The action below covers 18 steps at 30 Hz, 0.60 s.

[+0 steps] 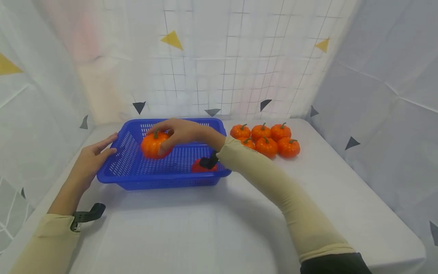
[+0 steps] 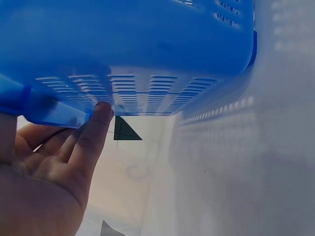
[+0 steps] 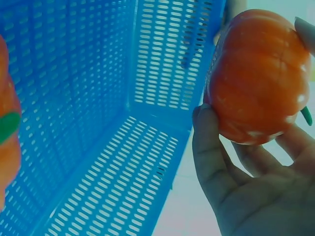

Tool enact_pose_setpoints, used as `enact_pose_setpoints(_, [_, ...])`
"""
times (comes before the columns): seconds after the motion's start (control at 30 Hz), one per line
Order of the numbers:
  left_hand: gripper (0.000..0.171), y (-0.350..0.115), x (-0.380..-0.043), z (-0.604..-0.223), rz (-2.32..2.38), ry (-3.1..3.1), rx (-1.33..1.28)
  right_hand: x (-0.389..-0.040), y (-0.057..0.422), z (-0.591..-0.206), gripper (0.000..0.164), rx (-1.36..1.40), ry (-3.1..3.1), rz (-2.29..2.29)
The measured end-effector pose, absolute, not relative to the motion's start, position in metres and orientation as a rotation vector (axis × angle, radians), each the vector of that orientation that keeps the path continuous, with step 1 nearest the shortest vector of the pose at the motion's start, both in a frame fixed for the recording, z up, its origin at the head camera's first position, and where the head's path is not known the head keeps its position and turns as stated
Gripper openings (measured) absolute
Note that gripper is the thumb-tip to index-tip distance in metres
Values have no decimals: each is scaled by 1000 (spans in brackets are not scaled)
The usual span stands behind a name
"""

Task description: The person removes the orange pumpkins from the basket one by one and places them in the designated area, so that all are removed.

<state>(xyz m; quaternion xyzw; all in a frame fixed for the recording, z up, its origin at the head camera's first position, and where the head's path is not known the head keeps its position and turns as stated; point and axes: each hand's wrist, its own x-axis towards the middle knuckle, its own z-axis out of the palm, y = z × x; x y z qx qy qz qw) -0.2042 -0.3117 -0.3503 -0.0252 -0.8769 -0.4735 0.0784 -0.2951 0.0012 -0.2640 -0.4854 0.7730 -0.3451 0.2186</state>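
My right hand (image 1: 183, 131) holds an orange toy pumpkin (image 1: 152, 147) with a green stem above the left half of a blue plastic basket (image 1: 164, 177). Fingers and thumb span the pumpkin's sides in the right wrist view. Another orange pumpkin (image 1: 197, 166) lies inside the basket at its front right, partly hidden by the wrist camera. At the basket's left end, my left hand (image 1: 88, 161) touches the outside of the rim with extended fingers and thumb. Seen from the left wrist, a fingertip (image 2: 102, 109) rests against the slotted wall.
Several more orange pumpkins (image 1: 267, 147) stand in two rows on the white table (image 1: 164, 232), right of the basket. My right forearm covers part of the front row. Behind the table hangs a white sheet (image 1: 212, 68) with grid lines and coloured triangles.
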Motion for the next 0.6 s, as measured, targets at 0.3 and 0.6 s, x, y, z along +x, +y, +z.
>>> enact_pose_setpoints(0.3, [61, -312, -205, -349, -1401, -2630, -74, -301, 19, -253, 67, -1408, 2082, -1071])
enact_pose_setpoints(0.6, [62, -312, -205, -350, -1399, -2625, -94, -304, 34, -253, 71, -1328, 2155, -1084])
